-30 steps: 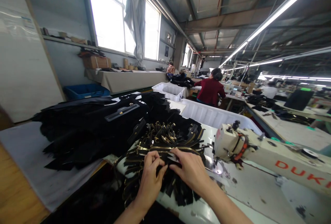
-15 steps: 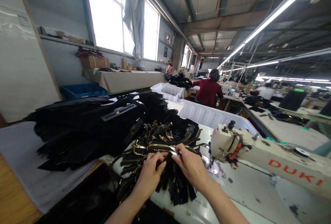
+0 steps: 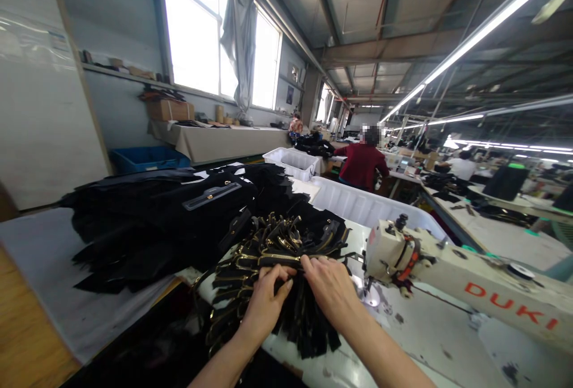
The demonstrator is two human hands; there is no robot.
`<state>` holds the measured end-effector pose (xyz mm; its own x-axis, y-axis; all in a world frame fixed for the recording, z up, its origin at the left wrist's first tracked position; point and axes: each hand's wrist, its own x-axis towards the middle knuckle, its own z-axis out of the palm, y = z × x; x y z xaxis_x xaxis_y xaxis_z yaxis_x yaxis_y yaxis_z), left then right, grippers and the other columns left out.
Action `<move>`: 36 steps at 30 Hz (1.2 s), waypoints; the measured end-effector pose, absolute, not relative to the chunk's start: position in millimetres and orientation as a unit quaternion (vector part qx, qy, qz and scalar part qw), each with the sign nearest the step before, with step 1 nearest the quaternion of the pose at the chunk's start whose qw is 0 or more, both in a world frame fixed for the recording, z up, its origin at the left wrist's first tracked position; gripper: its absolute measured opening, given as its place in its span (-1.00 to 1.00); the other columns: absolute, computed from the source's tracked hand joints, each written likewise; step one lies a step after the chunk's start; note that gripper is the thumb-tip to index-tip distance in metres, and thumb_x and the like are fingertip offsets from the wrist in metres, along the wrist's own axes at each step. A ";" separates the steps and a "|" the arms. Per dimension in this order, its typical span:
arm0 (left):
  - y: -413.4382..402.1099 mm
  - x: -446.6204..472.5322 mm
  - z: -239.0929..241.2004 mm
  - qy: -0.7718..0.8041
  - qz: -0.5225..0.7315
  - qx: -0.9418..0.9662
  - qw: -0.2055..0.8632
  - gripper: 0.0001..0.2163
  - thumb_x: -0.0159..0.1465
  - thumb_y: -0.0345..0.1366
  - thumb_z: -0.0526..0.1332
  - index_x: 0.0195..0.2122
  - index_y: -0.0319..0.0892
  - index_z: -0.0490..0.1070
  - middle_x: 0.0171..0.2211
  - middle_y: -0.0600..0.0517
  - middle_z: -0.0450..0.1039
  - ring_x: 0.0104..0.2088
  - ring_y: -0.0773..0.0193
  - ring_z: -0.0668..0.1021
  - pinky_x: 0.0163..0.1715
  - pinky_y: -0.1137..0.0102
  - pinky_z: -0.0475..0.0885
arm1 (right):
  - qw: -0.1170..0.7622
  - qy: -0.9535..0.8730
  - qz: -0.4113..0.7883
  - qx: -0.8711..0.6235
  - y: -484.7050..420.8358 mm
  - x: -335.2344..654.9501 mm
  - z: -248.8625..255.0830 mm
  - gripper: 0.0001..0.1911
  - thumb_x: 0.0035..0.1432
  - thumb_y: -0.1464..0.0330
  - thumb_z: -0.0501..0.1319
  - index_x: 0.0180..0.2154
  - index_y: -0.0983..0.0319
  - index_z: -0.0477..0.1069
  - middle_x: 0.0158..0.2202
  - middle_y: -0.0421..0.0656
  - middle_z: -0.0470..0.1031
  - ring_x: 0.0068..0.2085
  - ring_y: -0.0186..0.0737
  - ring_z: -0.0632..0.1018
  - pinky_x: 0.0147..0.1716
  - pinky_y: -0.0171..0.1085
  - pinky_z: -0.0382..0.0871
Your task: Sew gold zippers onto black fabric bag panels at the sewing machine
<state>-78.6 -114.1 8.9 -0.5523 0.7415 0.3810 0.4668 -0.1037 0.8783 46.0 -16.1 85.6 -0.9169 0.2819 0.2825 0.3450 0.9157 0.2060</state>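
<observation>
In the head view, a black zipper (image 3: 278,256) with gold teeth lies across the top of a fanned heap of similar zippers (image 3: 228,283). My left hand (image 3: 268,291) pinches its lower edge, thumb and fingers closed together. My right hand (image 3: 329,283) has its fingers curled down at the zipper's right part, close beside the left fingertips. The undersides of both hands are hidden, and no scissor blades show now. Black strip ends (image 3: 311,328) hang below and between the hands.
A DUKI sewing machine (image 3: 447,274) stands right of the heap. Black fabric pieces (image 3: 147,227) are piled at left. White plastic bins (image 3: 376,200) stand behind, near a person in a dark red top (image 3: 363,164). A blue crate (image 3: 150,159) sits farther left.
Small metal scissors showed at my right fingertips before; now they are out of sight. My right fingers have folded down onto the zipper. The left hand stays nearly in place.
</observation>
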 end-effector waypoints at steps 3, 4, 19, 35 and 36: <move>-112.0 -78.8 7.3 0.661 0.586 0.457 0.105 -0.93 0.24 -0.35 0.17 -0.40 -0.09 0.36 -0.22 -0.01 0.48 -0.10 0.09 0.49 -0.02 0.17 0.36 | 0.114 -0.974 -0.133 -0.146 -15.2 40.3 84.5 -0.81 0.18 0.62 0.14 -0.25 0.22 0.29 -0.37 -0.14 0.48 -0.33 -0.13 0.51 -0.40 -0.24 0.20; -111.0 -78.7 6.8 0.663 0.586 0.455 0.101 -0.93 0.24 -0.36 0.17 -0.39 -0.09 0.37 -0.24 0.00 0.47 -0.12 0.09 0.49 -0.03 0.17 0.36 | 0.112 -0.975 -0.131 -0.142 -14.4 39.2 84.1 -0.81 0.18 0.61 0.14 -0.26 0.22 0.29 -0.37 -0.14 0.49 -0.33 -0.14 0.51 -0.40 -0.25 0.20; -161.1 -71.5 -7.0 0.637 0.621 0.450 0.081 -0.89 0.33 -0.34 0.10 -0.36 -0.10 0.34 -0.22 0.00 0.41 -0.15 0.13 0.46 -0.10 0.25 0.35 | 0.115 -0.950 0.034 -0.287 -21.0 37.9 73.5 -0.55 0.11 0.26 0.30 0.02 -0.01 0.23 -0.31 -0.29 0.57 -0.26 -0.08 0.61 -0.45 -0.32 0.12; -188.2 -72.9 17.2 0.547 0.703 0.396 0.225 -0.84 0.34 -0.20 0.15 -0.32 -0.13 0.24 -0.22 0.01 0.37 -0.16 0.13 0.58 -0.08 0.20 0.46 | 0.107 -0.957 -0.045 -0.265 -42.8 35.4 53.8 -0.15 0.02 0.26 0.38 0.26 0.21 0.03 0.00 -0.03 0.44 -0.23 -0.09 0.59 -0.40 -0.26 0.34; -191.4 -72.1 20.1 0.546 0.702 0.397 0.227 -0.85 0.35 -0.21 0.15 -0.32 -0.13 0.24 -0.22 0.01 0.37 -0.18 0.15 0.58 -0.10 0.22 0.46 | 0.109 -0.955 -0.067 -0.268 -43.4 34.2 49.5 -0.16 0.04 0.35 0.36 0.27 0.22 0.01 -0.01 -0.03 0.44 -0.25 -0.12 0.59 -0.42 -0.27 0.33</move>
